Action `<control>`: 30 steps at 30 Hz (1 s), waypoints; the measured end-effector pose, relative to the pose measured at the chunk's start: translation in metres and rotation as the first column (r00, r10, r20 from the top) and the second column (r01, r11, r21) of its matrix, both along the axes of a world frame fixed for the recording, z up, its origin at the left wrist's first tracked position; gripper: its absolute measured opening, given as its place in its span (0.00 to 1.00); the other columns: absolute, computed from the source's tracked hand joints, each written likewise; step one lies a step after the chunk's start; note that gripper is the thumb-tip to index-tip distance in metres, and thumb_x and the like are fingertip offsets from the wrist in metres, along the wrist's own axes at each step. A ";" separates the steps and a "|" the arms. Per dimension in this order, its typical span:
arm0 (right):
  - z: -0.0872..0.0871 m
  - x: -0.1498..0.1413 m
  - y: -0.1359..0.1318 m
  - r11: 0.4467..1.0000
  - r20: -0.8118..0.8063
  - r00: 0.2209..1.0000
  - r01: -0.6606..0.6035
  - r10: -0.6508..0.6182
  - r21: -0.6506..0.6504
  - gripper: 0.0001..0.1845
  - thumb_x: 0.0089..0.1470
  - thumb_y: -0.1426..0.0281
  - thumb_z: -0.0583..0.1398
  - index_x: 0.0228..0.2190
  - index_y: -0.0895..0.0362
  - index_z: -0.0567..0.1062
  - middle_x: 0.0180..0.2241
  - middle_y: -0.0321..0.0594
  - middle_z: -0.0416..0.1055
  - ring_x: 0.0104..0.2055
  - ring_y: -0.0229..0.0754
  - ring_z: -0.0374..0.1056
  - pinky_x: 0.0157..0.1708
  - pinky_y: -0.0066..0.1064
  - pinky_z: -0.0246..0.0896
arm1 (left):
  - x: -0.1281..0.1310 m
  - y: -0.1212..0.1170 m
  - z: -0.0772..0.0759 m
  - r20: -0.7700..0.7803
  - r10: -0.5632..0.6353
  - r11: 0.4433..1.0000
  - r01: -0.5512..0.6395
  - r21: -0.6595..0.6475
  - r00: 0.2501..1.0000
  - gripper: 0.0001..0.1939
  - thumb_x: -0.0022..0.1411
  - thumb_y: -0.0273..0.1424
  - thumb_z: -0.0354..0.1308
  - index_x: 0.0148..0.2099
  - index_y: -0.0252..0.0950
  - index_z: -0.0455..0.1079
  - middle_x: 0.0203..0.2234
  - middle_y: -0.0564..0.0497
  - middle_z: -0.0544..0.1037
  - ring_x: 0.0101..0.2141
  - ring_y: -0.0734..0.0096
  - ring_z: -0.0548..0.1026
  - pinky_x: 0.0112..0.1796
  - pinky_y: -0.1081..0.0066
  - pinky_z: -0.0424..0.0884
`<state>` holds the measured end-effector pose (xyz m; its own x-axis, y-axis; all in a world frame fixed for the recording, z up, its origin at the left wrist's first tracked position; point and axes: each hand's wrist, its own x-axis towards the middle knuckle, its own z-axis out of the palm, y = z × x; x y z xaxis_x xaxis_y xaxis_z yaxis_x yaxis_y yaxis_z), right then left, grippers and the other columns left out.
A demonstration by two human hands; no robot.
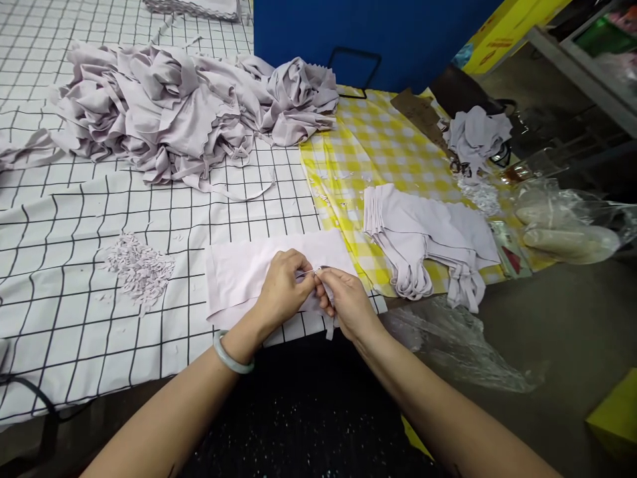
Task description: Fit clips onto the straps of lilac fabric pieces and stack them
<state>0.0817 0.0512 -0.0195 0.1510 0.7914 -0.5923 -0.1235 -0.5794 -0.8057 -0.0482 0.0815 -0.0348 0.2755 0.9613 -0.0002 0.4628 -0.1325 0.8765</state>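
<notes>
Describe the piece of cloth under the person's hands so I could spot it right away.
Find the white grid-lined table cover, then its near edge beside the yellow checked cover. There, the left hand and right hand are over a pale lilac cloth. Unlike the crumpled heap beyond it and the layered stack to its right, this piece lies mostly flat by itself.

**Checks and Blue Before Me**

My table [74, 372] wears a white, black-gridded cloth [44, 219], with a yellow-and-white gingham cloth [358, 153] toward my right. A blue panel [423, 40] stands beyond. To the right I see grey floor [562, 318], dimmer near a grey rack [582, 72].
</notes>
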 end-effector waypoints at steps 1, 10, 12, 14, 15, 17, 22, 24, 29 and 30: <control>0.001 -0.001 0.000 1.000 -0.007 1.000 -0.010 0.010 -0.015 0.11 0.45 0.63 0.61 0.19 0.57 0.71 0.17 0.31 0.62 0.15 0.30 0.55 0.10 0.21 0.42 | 0.000 0.000 0.000 0.001 0.002 1.000 -0.002 -0.003 1.000 0.08 0.57 0.21 0.58 0.28 0.37 0.65 0.30 0.52 0.73 0.37 0.64 0.69 0.42 0.63 0.67; 0.019 0.021 -0.031 0.977 -0.277 0.958 -0.124 0.072 -0.174 0.20 0.51 0.52 0.64 0.27 0.59 0.76 0.22 0.36 0.70 0.24 0.38 0.68 0.27 0.30 0.65 | -0.007 -0.007 -0.005 -0.209 -0.125 0.970 0.164 0.181 0.970 0.05 0.59 0.22 0.56 0.36 0.36 0.70 0.37 0.46 0.78 0.41 0.58 0.71 0.44 0.60 0.68; 0.025 0.030 -0.050 0.976 -0.202 0.969 -0.169 0.140 -0.138 0.22 0.54 0.51 0.63 0.30 0.58 0.78 0.26 0.39 0.73 0.30 0.40 0.70 0.36 0.33 0.66 | -0.011 -0.010 -0.008 -0.341 -0.187 0.933 0.276 0.233 0.921 0.12 0.61 0.25 0.56 0.47 0.34 0.71 0.48 0.42 0.77 0.50 0.52 0.71 0.51 0.53 0.66; 0.026 0.034 -0.071 0.973 -0.048 0.974 -0.223 0.220 -0.062 0.21 0.57 0.51 0.61 0.31 0.57 0.79 0.29 0.40 0.75 0.34 0.41 0.70 0.42 0.34 0.64 | -0.013 -0.013 -0.011 -0.462 -0.212 0.902 0.354 0.246 0.861 0.19 0.64 0.28 0.54 0.58 0.34 0.67 0.59 0.40 0.70 0.60 0.46 0.65 0.59 0.45 0.57; 0.024 0.034 -0.082 0.966 0.036 0.965 -0.257 0.258 -0.025 0.21 0.58 0.51 0.60 0.30 0.56 0.79 0.29 0.40 0.75 0.35 0.42 0.69 0.43 0.35 0.63 | -0.013 -0.014 -0.013 -0.510 -0.216 0.893 0.380 0.241 0.833 0.22 0.66 0.28 0.52 0.61 0.34 0.65 0.63 0.40 0.66 0.63 0.45 0.61 0.61 0.43 0.53; 0.014 0.034 -0.101 0.947 0.185 0.934 -0.318 0.306 0.038 0.22 0.59 0.51 0.59 0.28 0.56 0.79 0.30 0.40 0.74 0.37 0.43 0.69 0.43 0.36 0.63 | -0.010 -0.015 -0.017 -0.581 -0.209 0.888 0.402 0.223 0.787 0.26 0.68 0.30 0.49 0.66 0.33 0.59 0.67 0.41 0.59 0.66 0.46 0.55 0.64 0.41 0.48; -0.006 0.050 -0.108 0.929 0.596 0.803 -0.218 -0.004 0.299 0.17 0.59 0.56 0.59 0.33 0.55 0.79 0.39 0.44 0.69 0.42 0.46 0.69 0.44 0.38 0.66 | -0.007 -0.016 -0.016 -0.635 -0.189 0.885 0.411 0.221 0.749 0.27 0.69 0.32 0.49 0.68 0.31 0.57 0.68 0.41 0.58 0.68 0.48 0.53 0.65 0.44 0.48; 0.000 0.063 -0.087 0.855 0.712 0.670 -0.228 -0.210 0.467 0.13 0.60 0.60 0.59 0.39 0.55 0.78 0.41 0.45 0.68 0.44 0.47 0.69 0.45 0.41 0.66 | -0.019 -0.021 -0.009 -0.590 -0.124 0.880 0.363 0.307 0.798 0.26 0.67 0.32 0.52 0.66 0.31 0.59 0.66 0.39 0.61 0.67 0.47 0.54 0.64 0.44 0.50; 0.018 0.046 -0.012 0.478 0.826 0.540 -0.689 -0.163 0.545 0.14 0.64 0.70 0.54 0.48 0.56 0.75 0.46 0.49 0.73 0.53 0.50 0.68 0.56 0.48 0.62 | -0.082 -0.073 0.013 -0.280 0.335 0.829 -0.140 0.542 0.900 0.13 0.65 0.31 0.56 0.52 0.35 0.66 0.48 0.41 0.74 0.52 0.54 0.70 0.53 0.53 0.66; 0.017 0.030 -0.002 0.377 0.849 0.523 -0.773 -0.075 0.510 0.16 0.65 0.71 0.53 0.50 0.57 0.74 0.49 0.50 0.73 0.56 0.50 0.67 0.58 0.48 0.61 | -0.093 -0.091 0.015 -0.271 0.420 0.817 -0.231 0.528 0.866 0.10 0.65 0.32 0.57 0.48 0.35 0.67 0.44 0.42 0.74 0.48 0.56 0.71 0.50 0.55 0.67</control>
<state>0.1115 0.0495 -0.0026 -0.3210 0.8336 0.4495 0.6721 0.5349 -0.5120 -0.1416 -0.0092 -0.0202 0.0170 0.9012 0.4330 0.8202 -0.2603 0.5095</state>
